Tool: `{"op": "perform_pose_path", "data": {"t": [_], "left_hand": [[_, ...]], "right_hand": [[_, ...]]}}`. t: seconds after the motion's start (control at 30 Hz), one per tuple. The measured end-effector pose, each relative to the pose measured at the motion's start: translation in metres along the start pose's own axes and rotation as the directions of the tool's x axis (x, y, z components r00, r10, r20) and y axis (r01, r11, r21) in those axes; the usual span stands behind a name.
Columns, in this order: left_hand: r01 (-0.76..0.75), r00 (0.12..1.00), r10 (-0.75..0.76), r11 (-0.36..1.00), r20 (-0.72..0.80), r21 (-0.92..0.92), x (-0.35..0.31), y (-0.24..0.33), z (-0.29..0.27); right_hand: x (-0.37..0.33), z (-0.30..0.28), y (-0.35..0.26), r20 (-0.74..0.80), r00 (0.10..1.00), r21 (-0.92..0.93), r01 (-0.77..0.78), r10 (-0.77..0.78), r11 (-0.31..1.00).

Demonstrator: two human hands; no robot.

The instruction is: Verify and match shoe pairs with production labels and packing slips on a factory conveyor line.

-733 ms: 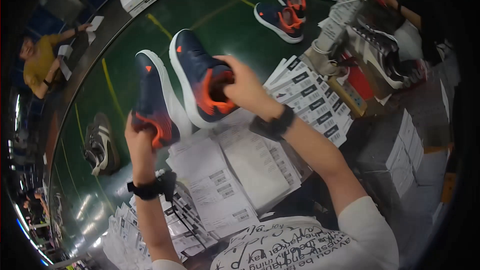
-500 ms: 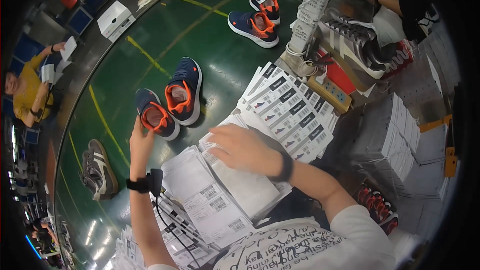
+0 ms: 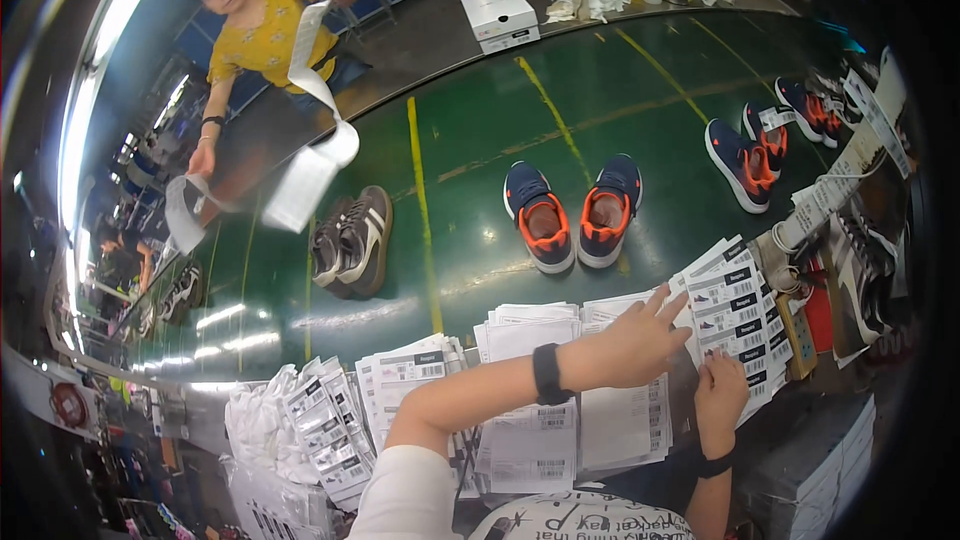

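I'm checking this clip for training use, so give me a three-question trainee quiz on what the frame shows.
1. True or false: the navy shoes nearest the hands stand on the green belt.
2. What does the left hand rest on? A) a shoe B) paper sheets C) a white box
3. Fill in: the right hand touches a fanned row of ____.

Key: 1 true; 2 B; 3 labels.
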State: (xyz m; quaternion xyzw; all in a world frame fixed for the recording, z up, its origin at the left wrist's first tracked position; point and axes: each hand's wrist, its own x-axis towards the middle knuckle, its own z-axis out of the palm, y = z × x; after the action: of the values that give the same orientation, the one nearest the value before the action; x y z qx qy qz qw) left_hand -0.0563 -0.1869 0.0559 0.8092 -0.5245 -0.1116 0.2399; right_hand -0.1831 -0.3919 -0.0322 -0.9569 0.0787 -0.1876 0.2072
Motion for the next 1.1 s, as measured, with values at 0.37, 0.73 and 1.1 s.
{"op": "perform_pose_path", "data": {"t": [0.37, 0.73, 1.1], "left_hand": [[0.499, 0.788, -0.502, 0.860, -0.356, -0.107, -0.145, -0.070, -0.113], [-0.257, 0.965, 0.243, 0.951, 0.095, 0.173, 0.045, -0.021, 0.067], [-0.126, 0.975, 0.218, 0.411, -0.036, -0.903, 0.022, 0.008, -0.006]], "right_hand": [[0.007, -0.004, 0.015, 0.010, 0.993, 0.186, -0.117, 0.117, 0.976], [-0.011, -0.029, 0.038, -0.188, 0.878, 0.343, -0.362, 0.440, 0.867], [0.016, -0.097, -0.074, -0.129, 0.962, -0.003, 0.243, -0.241, 0.970]]}}
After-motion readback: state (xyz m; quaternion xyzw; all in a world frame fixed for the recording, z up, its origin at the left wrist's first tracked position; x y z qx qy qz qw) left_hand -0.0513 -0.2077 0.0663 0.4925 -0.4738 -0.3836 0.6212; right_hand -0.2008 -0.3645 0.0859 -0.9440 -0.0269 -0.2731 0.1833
